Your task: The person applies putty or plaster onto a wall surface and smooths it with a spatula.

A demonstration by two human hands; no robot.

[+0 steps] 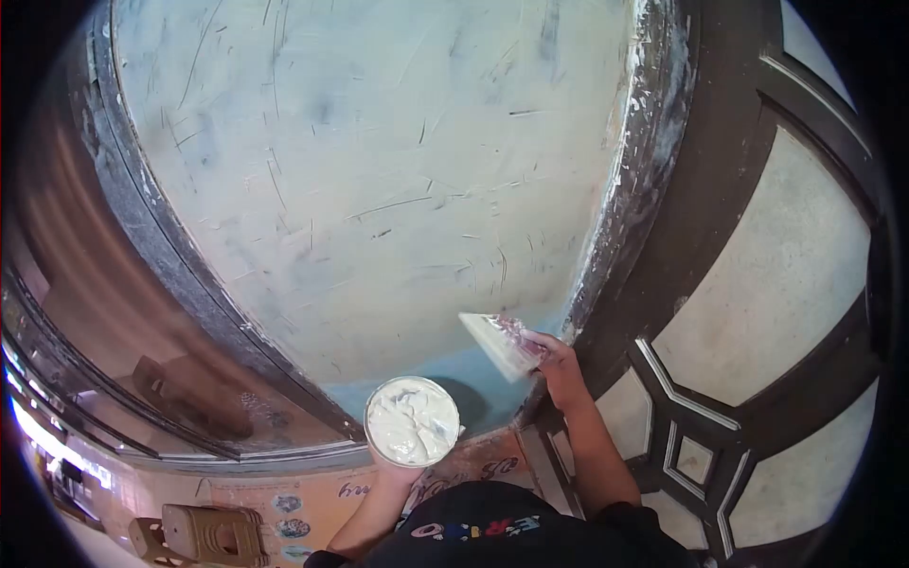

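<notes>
A round tub of white putty (413, 422) rests in my left hand (394, 475), which supports it from below. Its fingers are mostly hidden under the tub. My right hand (557, 360) is closed around the handle of a wide putty knife (500, 346), whose pale blade is smeared with putty. The blade is close to the lower right part of a whitish wall panel (407, 218); whether it touches is hard to tell. Thin dark scratches and patchy white smears cover the panel, and a bluish strip runs along its bottom.
A dark frame (644, 133) flecked with white edges the panel on the right, beside a brown panelled door (720, 218). Another frame (180, 246) runs down the left, next to a brown glossy surface (114, 275). Brown plastic stools (213, 535) stand at lower left.
</notes>
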